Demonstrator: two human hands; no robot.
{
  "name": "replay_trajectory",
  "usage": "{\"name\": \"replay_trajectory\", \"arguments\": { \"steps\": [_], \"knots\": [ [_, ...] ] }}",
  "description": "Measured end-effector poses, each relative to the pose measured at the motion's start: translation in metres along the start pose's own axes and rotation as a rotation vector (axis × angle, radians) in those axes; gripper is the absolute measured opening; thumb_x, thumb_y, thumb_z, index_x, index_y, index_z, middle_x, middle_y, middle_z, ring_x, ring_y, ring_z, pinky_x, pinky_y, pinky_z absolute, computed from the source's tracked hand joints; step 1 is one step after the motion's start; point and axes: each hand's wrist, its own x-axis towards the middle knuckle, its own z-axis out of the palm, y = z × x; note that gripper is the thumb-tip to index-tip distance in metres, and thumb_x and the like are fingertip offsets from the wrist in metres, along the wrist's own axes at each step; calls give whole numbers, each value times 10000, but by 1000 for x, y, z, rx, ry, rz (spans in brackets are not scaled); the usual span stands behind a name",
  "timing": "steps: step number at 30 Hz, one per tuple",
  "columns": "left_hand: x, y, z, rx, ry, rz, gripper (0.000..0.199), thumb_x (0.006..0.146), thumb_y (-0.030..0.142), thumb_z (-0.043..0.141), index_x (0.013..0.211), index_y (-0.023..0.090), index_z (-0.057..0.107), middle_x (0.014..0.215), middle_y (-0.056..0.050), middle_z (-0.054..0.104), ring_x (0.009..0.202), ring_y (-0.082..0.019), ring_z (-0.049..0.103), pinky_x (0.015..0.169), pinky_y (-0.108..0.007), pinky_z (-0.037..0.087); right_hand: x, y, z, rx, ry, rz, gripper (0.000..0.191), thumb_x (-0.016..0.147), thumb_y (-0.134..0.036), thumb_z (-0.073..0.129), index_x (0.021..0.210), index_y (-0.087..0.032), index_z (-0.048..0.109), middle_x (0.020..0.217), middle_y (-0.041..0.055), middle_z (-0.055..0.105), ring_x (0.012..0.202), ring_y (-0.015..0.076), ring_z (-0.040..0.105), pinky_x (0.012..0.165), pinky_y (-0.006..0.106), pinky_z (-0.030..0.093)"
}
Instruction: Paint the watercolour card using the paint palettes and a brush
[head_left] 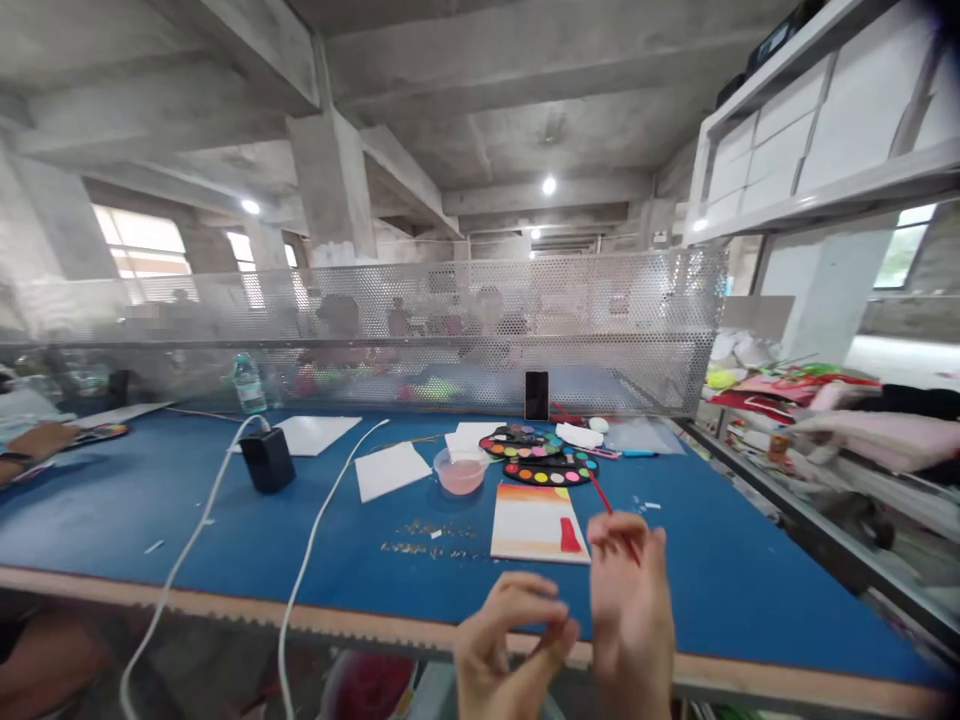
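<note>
My right hand [630, 605] is raised at the front edge of the table, its fingers curled around a thin red paintbrush [602, 494]. The brush slants up and to the left, and the fingers hide part of its handle. Beside it, my left hand [514, 640] is loosely curved with thumb and fingertips close together; nothing shows between them. Just beyond the hands lies a square painting [525, 530], with orange along its top and a red patch at lower right. Behind the painting are black paint palettes [551, 481] with several coloured wells, and a bowl of pinkish water [460, 475].
White sheets [391, 471] lie left of the bowl. A phone [536, 396] stands against the perforated metal screen [480, 310]. Further left are a black box [268, 461], white cables [322, 510] and a water bottle [249, 384]. Another person's arm [41, 440] reaches in at far left.
</note>
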Motion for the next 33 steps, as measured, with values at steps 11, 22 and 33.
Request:
{"name": "replay_trajectory", "arguments": {
  "steps": [11,22,33],
  "knots": [
    [12,21,43,-350,17,-202,407,745,441,812,1072,230,692,1040,-71,747,1037,-183,698,909,-250,552,26,-24,39,453,25,334,220,928,-423,591,810,-237,585,760,-54,610,697,89,624,745,230,536],
    [0,36,32,-442,80,-149,358,730,392,836,1028,251,696,994,-22,756,951,-170,722,840,-228,574,-4,-46,65,378,-104,234,241,978,-426,480,825,-259,563,802,-22,551,770,120,596,809,262,515],
    [-1,57,23,-608,33,-272,434,628,389,905,991,280,695,840,45,684,859,-73,674,784,-132,537,-18,-51,69,357,-86,185,264,996,-405,467,800,-261,569,795,-11,521,741,128,573,781,260,527]
  ]
}}
